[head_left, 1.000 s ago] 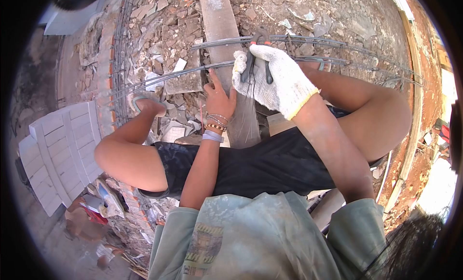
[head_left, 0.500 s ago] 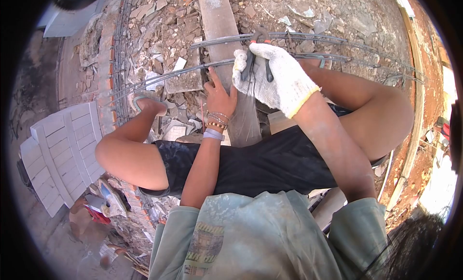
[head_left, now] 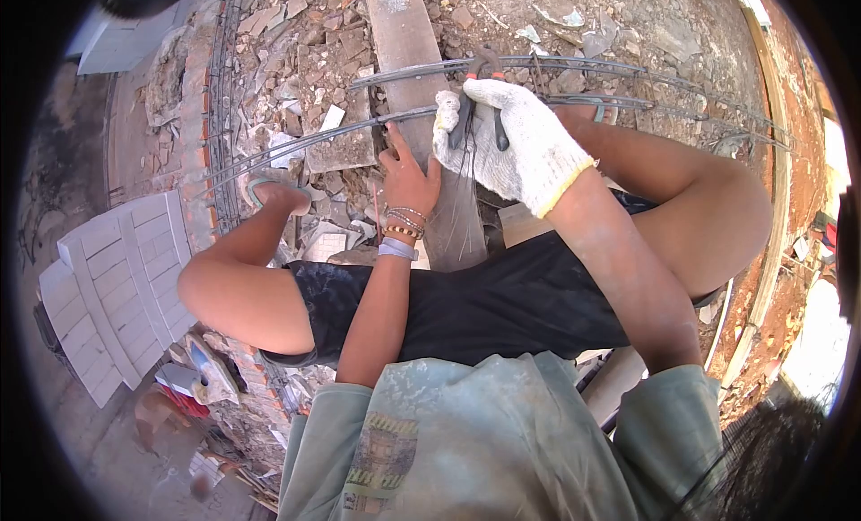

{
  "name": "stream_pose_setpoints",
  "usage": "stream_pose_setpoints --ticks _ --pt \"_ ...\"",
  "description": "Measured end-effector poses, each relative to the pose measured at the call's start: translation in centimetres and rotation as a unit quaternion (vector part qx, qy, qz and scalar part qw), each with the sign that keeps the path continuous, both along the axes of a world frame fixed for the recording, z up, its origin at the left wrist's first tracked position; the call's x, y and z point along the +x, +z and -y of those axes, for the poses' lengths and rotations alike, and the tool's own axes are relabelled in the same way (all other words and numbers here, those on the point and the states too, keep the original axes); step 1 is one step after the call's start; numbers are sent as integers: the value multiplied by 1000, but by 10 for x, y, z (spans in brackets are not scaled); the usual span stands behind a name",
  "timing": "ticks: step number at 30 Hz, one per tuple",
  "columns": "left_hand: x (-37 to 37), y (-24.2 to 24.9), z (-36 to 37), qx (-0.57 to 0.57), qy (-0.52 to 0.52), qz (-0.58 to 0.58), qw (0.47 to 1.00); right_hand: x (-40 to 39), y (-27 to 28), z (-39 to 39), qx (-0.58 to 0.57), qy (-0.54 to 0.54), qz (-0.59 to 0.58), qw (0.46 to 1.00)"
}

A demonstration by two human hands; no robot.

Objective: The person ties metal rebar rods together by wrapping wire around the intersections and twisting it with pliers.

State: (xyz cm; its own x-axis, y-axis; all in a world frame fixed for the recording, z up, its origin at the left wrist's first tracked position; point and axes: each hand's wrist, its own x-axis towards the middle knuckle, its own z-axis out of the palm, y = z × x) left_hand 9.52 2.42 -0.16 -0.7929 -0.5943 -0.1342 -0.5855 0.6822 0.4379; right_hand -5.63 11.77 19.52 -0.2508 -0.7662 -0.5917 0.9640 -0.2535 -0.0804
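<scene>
My right hand (head_left: 520, 144), in a white knit glove with a yellow cuff, is wrapped round the dark handles of a pair of pincers (head_left: 485, 65). The pincer head, with orange-red marks below it, is at the far pair of steel rods (head_left: 413, 73). A bundle of thin wires (head_left: 464, 207) hangs down from the gloved palm over the wooden plank (head_left: 404, 28). My bare left hand (head_left: 410, 182), with bracelets at the wrist, has its index finger stretched to the near steel rods (head_left: 323, 137). Its thumb stands apart, and the other fingers are partly hidden.
Broken tile and rubble (head_left: 336, 50) cover the ground around the plank. On the left, a low brick edge (head_left: 215, 117) runs past a pale slatted wooden panel (head_left: 117, 288). A long timber (head_left: 778, 162) borders reddish soil on the right. My bent legs straddle the plank.
</scene>
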Motion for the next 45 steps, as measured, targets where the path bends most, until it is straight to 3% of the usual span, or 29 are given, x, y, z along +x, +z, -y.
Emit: stream_pose_setpoints --ticks 45 --pt "0 -1 0 2 1 -11 1000 4 -9 0 -32 16 -8 999"
